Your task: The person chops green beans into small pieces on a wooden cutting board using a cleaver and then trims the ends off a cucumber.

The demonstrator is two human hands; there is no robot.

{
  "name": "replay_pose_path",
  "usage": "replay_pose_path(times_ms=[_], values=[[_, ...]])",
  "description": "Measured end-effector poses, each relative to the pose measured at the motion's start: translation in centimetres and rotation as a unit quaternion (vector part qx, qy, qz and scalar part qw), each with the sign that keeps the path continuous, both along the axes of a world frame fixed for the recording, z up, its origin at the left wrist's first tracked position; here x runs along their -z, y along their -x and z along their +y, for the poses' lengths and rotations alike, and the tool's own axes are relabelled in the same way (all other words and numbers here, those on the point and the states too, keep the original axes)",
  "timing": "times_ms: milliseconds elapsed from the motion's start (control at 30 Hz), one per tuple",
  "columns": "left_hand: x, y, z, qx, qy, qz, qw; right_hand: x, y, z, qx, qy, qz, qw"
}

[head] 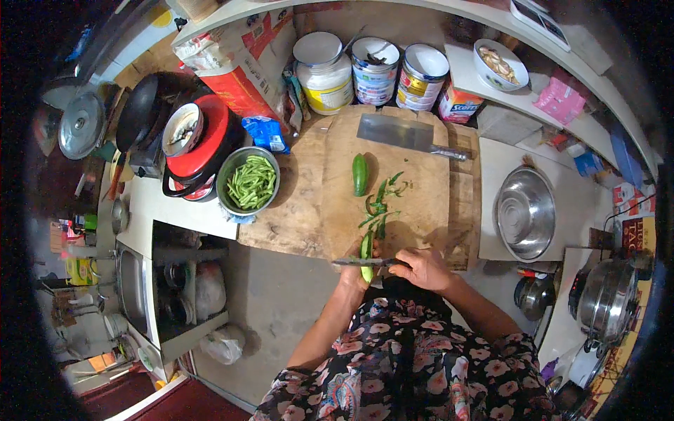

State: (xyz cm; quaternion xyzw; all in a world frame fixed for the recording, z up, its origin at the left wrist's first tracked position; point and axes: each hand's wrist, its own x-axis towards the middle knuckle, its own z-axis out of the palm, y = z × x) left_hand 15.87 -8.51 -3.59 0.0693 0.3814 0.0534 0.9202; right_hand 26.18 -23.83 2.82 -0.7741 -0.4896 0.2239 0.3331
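At the near edge of a wooden cutting board (pixel 416 205), my left hand (pixel 355 273) holds a partly peeled cucumber (pixel 366 258). My right hand (pixel 424 268) grips a dark, narrow knife or peeler (pixel 363 261), which lies crosswise over the cucumber; its exact kind cannot be told. Green peelings (pixel 380 202) are strewn on the board just beyond my hands. Farther back lies a whole green cucumber (pixel 360 174), unpeeled on its visible side. A cleaver (pixel 397 131) with a metal handle rests flat across the board's far part.
Left of the board stand a metal bowl of cut green beans (pixel 251 181) and a red-lidded pot (pixel 202 142) with a small bowl (pixel 182 130) on top. Several tins and jars (pixel 374 79) line the back. A steel basin (pixel 525 213) sits to the right.
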Motion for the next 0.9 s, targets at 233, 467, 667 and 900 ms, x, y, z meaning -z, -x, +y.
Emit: replay_pose_path(times_ms=[233, 467, 667, 900], values=[[-1.8, -0.1, -0.1, 0.086, -0.013, 0.021, 0.996, 1.2, -1.7, -0.1, 0.096, 0.013, 0.035, 0.995], [-1.6, -0.4, 0.1, 0.082, -0.022, 0.035, 0.996, 1.9, -3.0, -0.8, 0.173, 0.062, 0.115, 0.976], [-0.8, -0.4, 0.1, 0.078, -0.023, -0.004, 0.997, -0.4, -1.5, -0.6, 0.041, 0.031, 0.034, 0.998], [-0.8, -0.5, -0.5, 0.014, -0.044, -0.028, 0.999, -1.2, -0.8, -0.2, 0.003, 0.002, -0.053, 0.999]])
